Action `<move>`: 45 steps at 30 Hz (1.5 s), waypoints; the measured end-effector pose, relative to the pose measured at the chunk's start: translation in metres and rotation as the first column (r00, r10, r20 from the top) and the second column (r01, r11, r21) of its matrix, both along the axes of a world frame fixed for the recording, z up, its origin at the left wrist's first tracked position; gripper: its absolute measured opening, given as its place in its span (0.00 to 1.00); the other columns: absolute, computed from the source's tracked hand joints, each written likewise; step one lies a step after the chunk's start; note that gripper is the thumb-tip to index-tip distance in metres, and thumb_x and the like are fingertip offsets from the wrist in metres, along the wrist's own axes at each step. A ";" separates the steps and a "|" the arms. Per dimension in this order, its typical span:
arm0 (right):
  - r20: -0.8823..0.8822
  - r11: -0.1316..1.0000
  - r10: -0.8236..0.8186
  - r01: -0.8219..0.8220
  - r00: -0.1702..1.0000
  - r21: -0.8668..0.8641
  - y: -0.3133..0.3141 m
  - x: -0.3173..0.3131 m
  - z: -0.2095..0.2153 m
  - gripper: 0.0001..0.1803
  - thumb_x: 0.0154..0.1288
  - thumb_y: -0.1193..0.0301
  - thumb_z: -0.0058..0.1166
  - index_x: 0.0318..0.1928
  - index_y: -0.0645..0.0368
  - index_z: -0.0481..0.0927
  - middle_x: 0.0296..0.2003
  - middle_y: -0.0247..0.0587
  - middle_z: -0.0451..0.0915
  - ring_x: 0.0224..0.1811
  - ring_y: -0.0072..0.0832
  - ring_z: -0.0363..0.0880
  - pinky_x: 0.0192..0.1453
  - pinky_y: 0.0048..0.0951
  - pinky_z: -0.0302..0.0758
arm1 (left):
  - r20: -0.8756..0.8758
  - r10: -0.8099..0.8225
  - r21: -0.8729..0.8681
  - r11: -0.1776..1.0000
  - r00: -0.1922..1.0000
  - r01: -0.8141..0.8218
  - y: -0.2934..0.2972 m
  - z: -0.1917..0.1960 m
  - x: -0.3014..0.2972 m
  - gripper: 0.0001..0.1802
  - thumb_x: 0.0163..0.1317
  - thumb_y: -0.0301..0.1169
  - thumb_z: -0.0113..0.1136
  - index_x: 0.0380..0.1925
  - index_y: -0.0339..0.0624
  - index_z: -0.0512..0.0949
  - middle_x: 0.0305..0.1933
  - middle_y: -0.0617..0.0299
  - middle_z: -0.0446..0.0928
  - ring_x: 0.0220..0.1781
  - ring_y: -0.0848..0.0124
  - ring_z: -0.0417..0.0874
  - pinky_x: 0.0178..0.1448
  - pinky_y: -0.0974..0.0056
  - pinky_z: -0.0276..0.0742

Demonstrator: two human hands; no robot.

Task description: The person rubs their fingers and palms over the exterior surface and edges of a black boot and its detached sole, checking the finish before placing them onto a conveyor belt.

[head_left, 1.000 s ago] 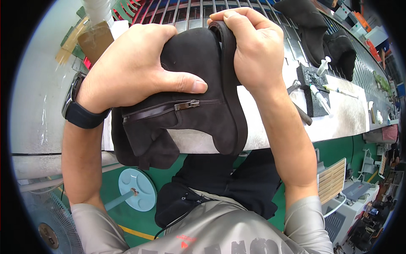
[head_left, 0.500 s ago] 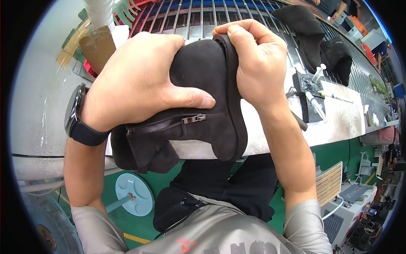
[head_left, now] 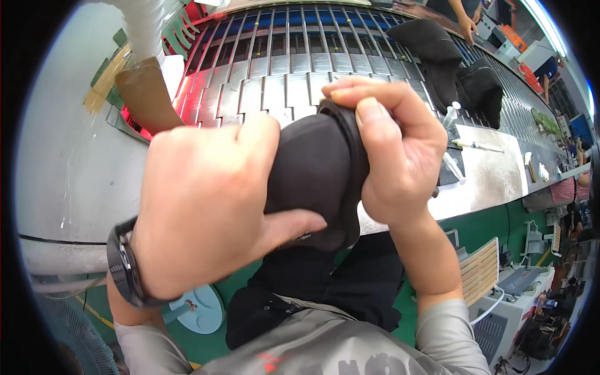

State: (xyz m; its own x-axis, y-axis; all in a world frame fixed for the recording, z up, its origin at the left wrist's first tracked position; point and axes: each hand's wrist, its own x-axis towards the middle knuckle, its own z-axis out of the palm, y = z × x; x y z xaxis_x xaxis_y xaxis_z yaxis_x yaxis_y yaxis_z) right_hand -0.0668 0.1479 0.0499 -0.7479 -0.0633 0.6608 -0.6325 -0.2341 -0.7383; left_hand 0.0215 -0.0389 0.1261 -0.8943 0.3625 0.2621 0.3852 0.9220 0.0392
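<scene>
A black suede ankle boot (head_left: 315,175) with a side zipper is held up close in front of me. My left hand (head_left: 206,200) wraps over its side and top, thumb pressed across the lower part near the zipper. My right hand (head_left: 390,156) pinches the boot's rim at the opening, fingers curled over the edge. A dark watch (head_left: 125,272) sits on my left wrist. Most of the boot's lower part is hidden behind my left hand.
A slatted metal conveyor (head_left: 275,69) runs across the back, carrying two more black boots (head_left: 447,62) at the right. Syringe-like applicators (head_left: 478,145) lie on the grey bench edge (head_left: 494,181). Another person's hand (head_left: 465,22) reaches in at the top right. A blue stool (head_left: 200,312) stands below.
The boot has come closer to the camera and turned, so the zipper is now mostly hidden under my left hand. My right hand has shifted along the rim.
</scene>
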 end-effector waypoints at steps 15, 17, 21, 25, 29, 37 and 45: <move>-0.171 0.994 0.097 -0.088 0.980 0.059 0.029 0.024 0.003 0.10 0.71 0.82 0.54 0.46 0.72 0.86 0.50 0.55 0.87 0.47 0.28 0.85 0.55 0.28 0.81 | -0.119 -0.122 0.014 0.992 0.985 0.125 0.018 0.009 0.029 0.45 0.34 0.60 0.85 0.44 0.35 0.81 0.29 0.58 0.79 0.27 0.56 0.81 0.35 0.54 0.71; -0.137 0.995 0.090 -0.082 0.986 0.065 0.029 0.024 0.003 0.09 0.71 0.82 0.54 0.46 0.71 0.85 0.51 0.54 0.87 0.47 0.27 0.85 0.55 0.28 0.81 | -0.109 -0.124 0.000 0.992 0.986 0.125 0.017 0.009 0.026 0.45 0.34 0.59 0.85 0.44 0.35 0.81 0.29 0.58 0.79 0.27 0.56 0.81 0.35 0.54 0.71; -0.140 0.993 0.097 -0.087 0.985 0.078 0.031 0.023 0.003 0.09 0.71 0.82 0.54 0.46 0.71 0.85 0.51 0.53 0.87 0.48 0.26 0.84 0.55 0.28 0.80 | -0.072 -0.119 0.002 0.993 0.990 0.119 0.017 0.010 0.024 0.44 0.35 0.59 0.86 0.44 0.36 0.81 0.29 0.59 0.78 0.27 0.56 0.81 0.35 0.54 0.71; -0.137 0.993 0.092 -0.081 0.986 0.080 0.033 0.022 0.003 0.09 0.71 0.81 0.54 0.46 0.70 0.85 0.51 0.53 0.87 0.48 0.29 0.85 0.56 0.30 0.81 | -0.077 -0.137 0.018 0.990 0.988 0.139 0.016 0.010 0.020 0.44 0.34 0.59 0.86 0.44 0.37 0.81 0.28 0.59 0.78 0.27 0.55 0.81 0.35 0.53 0.71; -0.156 0.991 0.104 -0.088 0.982 0.103 0.036 0.022 0.005 0.09 0.69 0.81 0.55 0.46 0.70 0.85 0.51 0.54 0.87 0.49 0.32 0.86 0.57 0.32 0.82 | -0.098 -0.157 0.040 0.986 0.983 0.161 0.016 0.010 0.018 0.44 0.33 0.58 0.86 0.43 0.37 0.81 0.27 0.59 0.78 0.26 0.54 0.81 0.35 0.53 0.71; -0.181 0.935 0.144 -0.074 0.973 0.346 0.053 0.026 0.023 0.10 0.73 0.75 0.48 0.47 0.68 0.79 0.52 0.63 0.85 0.52 0.37 0.85 0.60 0.39 0.81 | -0.092 -0.192 0.035 0.980 0.977 0.196 0.018 0.010 0.019 0.44 0.31 0.56 0.87 0.44 0.37 0.81 0.26 0.59 0.78 0.26 0.55 0.81 0.35 0.53 0.71; -0.090 0.935 0.079 -0.043 0.993 0.351 0.058 0.016 0.015 0.32 0.84 0.55 0.49 0.72 0.71 0.69 0.63 0.60 0.82 0.66 0.43 0.83 0.72 0.41 0.77 | -0.148 -0.189 -0.029 0.982 0.971 0.187 0.029 0.009 0.010 0.41 0.32 0.53 0.88 0.42 0.39 0.81 0.23 0.59 0.76 0.25 0.55 0.82 0.33 0.52 0.74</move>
State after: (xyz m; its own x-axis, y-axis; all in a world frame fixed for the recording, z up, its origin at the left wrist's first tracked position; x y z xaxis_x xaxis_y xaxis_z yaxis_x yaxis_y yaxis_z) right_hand -0.0507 0.2056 0.0651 -0.6660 -0.3466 0.6605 -0.7003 -0.0145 -0.7137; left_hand 0.0311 -0.0102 0.1352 -0.7607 0.5254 0.3813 0.5523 0.8324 -0.0450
